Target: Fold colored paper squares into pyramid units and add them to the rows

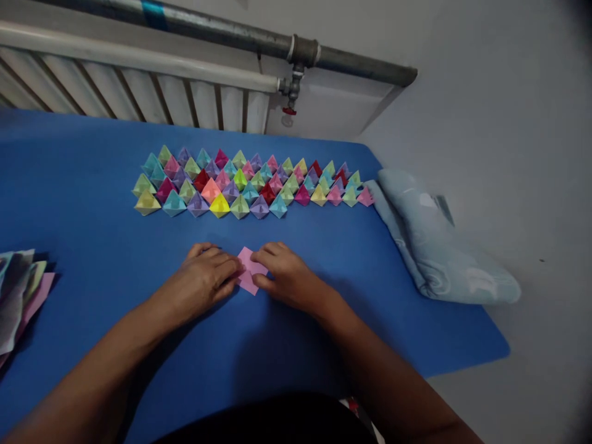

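Observation:
A small pink square of folded paper point(248, 282) lies on the blue table point(194, 370) in front of me, its corners turned in toward the middle. My left hand point(206, 277) is closed on the paper's left side, fingers bent together. From the right, my right hand point(284, 274) grips the opposite side, thumb at the lower edge and fingers at the upper one. Beyond both hands stand several rows of folded paper boats point(219, 205) in many colours. Parts of the pink paper are hidden under my fingers.
A stack of coloured paper sheets point(28, 296) sits at the left edge. At the right lies a folded light-blue blanket point(430, 246) against the wall. Behind the table are a white radiator point(139, 86) and a metal pipe point(231, 34) with a red-handled valve point(289, 111).

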Demonstrator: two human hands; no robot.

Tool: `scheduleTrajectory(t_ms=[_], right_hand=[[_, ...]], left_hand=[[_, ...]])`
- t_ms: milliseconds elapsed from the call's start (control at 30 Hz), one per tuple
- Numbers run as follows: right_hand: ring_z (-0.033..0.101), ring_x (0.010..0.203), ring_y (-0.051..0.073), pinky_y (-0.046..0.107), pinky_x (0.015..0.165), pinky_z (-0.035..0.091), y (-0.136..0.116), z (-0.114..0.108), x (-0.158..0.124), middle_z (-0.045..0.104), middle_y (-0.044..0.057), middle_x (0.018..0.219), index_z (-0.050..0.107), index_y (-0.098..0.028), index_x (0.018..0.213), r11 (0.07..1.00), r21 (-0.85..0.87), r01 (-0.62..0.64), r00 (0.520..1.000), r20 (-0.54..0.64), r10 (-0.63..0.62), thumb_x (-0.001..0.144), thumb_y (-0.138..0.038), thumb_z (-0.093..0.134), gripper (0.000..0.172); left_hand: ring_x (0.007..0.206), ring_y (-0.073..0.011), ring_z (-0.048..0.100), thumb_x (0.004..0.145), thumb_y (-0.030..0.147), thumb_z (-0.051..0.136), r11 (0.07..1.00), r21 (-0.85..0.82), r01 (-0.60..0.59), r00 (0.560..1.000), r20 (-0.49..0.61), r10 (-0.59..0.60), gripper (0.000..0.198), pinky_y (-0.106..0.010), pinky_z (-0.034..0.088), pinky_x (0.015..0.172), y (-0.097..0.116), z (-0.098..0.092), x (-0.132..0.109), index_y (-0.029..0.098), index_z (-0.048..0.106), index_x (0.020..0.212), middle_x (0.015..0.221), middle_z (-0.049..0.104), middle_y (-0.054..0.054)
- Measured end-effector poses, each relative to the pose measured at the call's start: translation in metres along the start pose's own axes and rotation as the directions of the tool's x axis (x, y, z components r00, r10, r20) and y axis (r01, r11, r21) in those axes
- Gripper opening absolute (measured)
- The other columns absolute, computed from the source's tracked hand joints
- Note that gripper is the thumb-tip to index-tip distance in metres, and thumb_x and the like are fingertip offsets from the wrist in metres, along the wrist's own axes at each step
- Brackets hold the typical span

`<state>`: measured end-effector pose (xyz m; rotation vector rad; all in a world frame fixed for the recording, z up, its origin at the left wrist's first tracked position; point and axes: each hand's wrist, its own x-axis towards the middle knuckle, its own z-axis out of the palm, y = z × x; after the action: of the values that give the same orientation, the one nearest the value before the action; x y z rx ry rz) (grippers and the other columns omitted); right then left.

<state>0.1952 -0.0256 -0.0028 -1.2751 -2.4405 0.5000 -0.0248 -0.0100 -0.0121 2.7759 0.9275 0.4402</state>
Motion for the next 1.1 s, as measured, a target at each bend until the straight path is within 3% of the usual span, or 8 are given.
scheduleTrajectory(t_ms=[267, 633, 1100], right_hand=[[0.05, 0.091, 0.019, 0.033, 0.085, 0.041, -0.011, 0.006, 0.0, 0.061, 0.009, 0.1, 0.071, -0.018, 0.098, 0.994, -0.074, -0.086, 0.996, 0.018, 0.087, 0.091, -0.02, 0.058, 0.015], [0.052, 0.093, 0.018, 0.032, 0.085, 0.04, -0.018, 0.011, 0.005, 0.063, 0.005, 0.1, 0.072, -0.02, 0.093, 0.958, 0.019, -0.285, 0.959, 0.002, 0.285, 0.091, -0.021, 0.06, 0.012], [0.053, 0.089, 0.017, 0.032, 0.084, 0.039, -0.018, 0.013, 0.012, 0.063, 0.005, 0.092, 0.065, -0.018, 0.082, 0.941, -0.003, -0.339, 0.941, 0.008, 0.339, 0.091, -0.023, 0.06, 0.012]], left_hand=[[0.09, -0.02, 0.065, 0.098, 0.034, 0.044, 0.997, -0.069, 0.018, 0.999, -0.028, -0.02, 0.025, -0.039, 0.038, 0.089, -0.003, 0.0, 0.003, 0.021, 0.065, 0.099, 0.095, 0.074, -0.003], [0.09, -0.0215, 0.06, 0.094, 0.029, 0.05, 0.992, -0.02, 0.126, 0.992, 0.025, -0.126, 0.019, -0.039, 0.04, 0.084, -0.001, -0.001, 0.001, 0.02, 0.066, 0.091, 0.1, 0.071, -0.005], [0.088, -0.0221, 0.058, 0.092, 0.029, 0.054, 0.958, -0.097, 0.271, 0.962, -0.005, -0.273, 0.019, -0.038, 0.04, 0.077, -0.005, 0.007, 0.004, 0.02, 0.067, 0.081, 0.096, 0.07, -0.004]])
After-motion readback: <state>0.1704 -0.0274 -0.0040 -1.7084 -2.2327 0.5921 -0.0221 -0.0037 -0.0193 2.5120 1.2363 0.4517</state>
